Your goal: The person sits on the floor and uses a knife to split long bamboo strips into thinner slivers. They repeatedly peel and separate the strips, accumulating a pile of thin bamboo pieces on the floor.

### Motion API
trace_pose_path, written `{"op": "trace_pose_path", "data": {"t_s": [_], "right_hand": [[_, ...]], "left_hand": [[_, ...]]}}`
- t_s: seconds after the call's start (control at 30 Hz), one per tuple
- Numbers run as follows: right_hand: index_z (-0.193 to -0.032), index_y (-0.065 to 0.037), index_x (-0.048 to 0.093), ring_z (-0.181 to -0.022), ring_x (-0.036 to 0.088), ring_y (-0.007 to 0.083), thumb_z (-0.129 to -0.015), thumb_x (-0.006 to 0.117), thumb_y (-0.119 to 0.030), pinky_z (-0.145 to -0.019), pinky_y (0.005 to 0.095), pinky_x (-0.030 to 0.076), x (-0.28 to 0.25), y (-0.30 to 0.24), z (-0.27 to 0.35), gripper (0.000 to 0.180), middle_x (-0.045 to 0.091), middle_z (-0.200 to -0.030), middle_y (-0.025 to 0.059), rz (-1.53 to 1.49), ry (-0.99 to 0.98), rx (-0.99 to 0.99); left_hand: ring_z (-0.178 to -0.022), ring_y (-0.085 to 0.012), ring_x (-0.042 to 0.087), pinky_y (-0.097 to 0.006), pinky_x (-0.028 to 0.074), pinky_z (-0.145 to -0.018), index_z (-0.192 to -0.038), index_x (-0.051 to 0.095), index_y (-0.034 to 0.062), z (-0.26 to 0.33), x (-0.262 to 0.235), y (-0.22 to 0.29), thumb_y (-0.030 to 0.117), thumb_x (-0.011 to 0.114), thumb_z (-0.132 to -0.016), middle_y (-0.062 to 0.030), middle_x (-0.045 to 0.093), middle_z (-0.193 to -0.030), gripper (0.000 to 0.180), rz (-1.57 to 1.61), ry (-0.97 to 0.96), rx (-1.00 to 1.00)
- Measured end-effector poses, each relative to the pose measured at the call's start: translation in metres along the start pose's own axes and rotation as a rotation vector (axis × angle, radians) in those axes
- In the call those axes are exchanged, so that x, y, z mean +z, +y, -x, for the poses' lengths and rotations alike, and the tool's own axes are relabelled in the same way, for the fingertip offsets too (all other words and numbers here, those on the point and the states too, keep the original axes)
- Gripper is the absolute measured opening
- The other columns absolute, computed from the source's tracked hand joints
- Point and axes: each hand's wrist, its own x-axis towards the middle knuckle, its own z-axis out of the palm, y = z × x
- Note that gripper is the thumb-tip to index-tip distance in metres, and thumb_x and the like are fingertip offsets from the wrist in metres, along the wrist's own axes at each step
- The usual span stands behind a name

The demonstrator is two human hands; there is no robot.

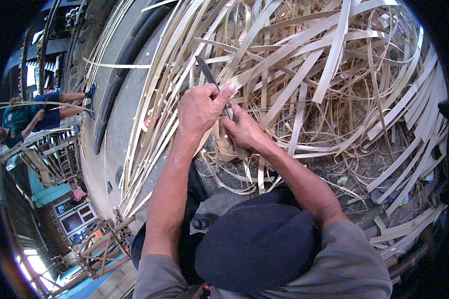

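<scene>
A knife with a long dark blade [206,70] slants up and to the left between my two hands. My right hand [245,128] is closed around its lower part, and a brownish end shows below the fist. Closed just to the left, my left hand [197,110] lays its thumb across the blade. A pale bamboo strip [265,64] runs from that thumb toward the upper right; the fingers partly hide where strip and blade meet. Long split strips [157,94] lie side by side left of my hands.
Tangled shavings and strips [329,94] heap up ahead and to the right. A black pipe [115,79] lies on the grey floor [97,169] at the left. Beyond it stand a person [47,112] in dark shorts and a bamboo frame [102,249]. A dark cap [257,244] covers the lower middle.
</scene>
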Motion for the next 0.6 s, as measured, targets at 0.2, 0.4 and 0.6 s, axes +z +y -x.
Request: {"op": "trace_pose_path", "data": {"t_s": [0.2,0.4,0.6], "right_hand": [[-0.104,-0.009,0.047,-0.048,0.052,0.0129,-0.100,0.054,-0.022,-0.041,0.0323,0.047,-0.002,-0.006,0.003,0.016,0.051,-0.069,0.0025,-0.580,-0.255,0.132],[-0.099,0.001,0.055,-0.053,0.059,0.0166,-0.098,0.053,-0.029,-0.046,0.0358,0.049,0.002,-0.002,0.013,0.031,0.058,-0.070,0.0062,-0.205,0.078,-0.137],[-0.109,-0.005,0.052,-0.048,0.052,0.0156,-0.099,0.054,-0.029,-0.042,0.0350,0.047,-0.003,0.012,0.021,0.027,0.053,-0.068,0.0050,-0.676,-0.304,0.264]], "left_hand": [[-0.063,-0.0427,0.062,-0.049,0.049,-0.061,-0.076,0.067,0.0005,-0.008,-0.002,0.001,0.033,0.059,-0.092,-0.0236,0.061,-0.068,0.037,-0.046,-0.012,0.068],[-0.052,-0.0247,0.049,-0.042,0.041,-0.055,-0.078,0.063,-0.0038,-0.015,0.000,-0.017,0.032,0.059,-0.096,-0.0198,0.052,-0.060,0.040,0.009,0.033,0.084],[-0.053,-0.0241,0.050,-0.039,0.043,-0.055,-0.082,0.065,-0.0013,-0.001,0.003,-0.027,0.039,0.060,-0.097,-0.0193,0.055,-0.063,0.043,-0.033,-0.083,0.023]]}}
